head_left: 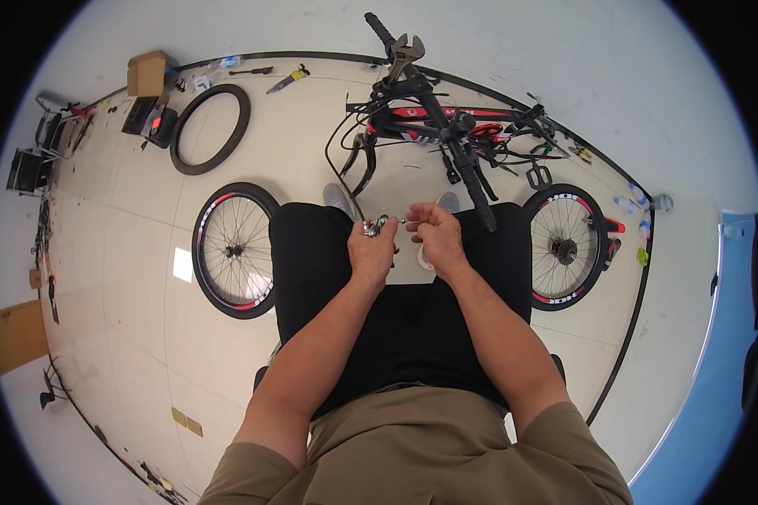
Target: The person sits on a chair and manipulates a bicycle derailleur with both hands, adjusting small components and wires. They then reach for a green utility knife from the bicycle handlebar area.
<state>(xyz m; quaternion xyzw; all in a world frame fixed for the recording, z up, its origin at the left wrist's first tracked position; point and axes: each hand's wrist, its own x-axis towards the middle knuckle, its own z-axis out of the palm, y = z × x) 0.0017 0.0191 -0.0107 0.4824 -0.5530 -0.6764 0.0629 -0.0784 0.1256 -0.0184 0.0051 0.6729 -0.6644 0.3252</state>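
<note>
My left hand (370,254) is closed around a small silver-and-black metal bicycle part (380,225), whose exact kind I cannot make out. A black cable (339,168) curves from the handlebar (440,120) down to this hand. Just to the right, the thumb and fingers of my right hand (439,236) come together at a thin cable end (403,220) beside the part. Both hands are between my knees. Ahead stands the black-and-red bicycle frame (413,133), without wheels in its fork. An adjustable wrench (407,52) shows above the handlebar.
Loose wheels lie left (235,251) and right (565,248) of my legs. Farther left are a bare tyre (210,129) and an open cardboard box (147,74). A yellow-handled tool (289,78) lies by the far wall. A white round object (425,257) sits below my right hand.
</note>
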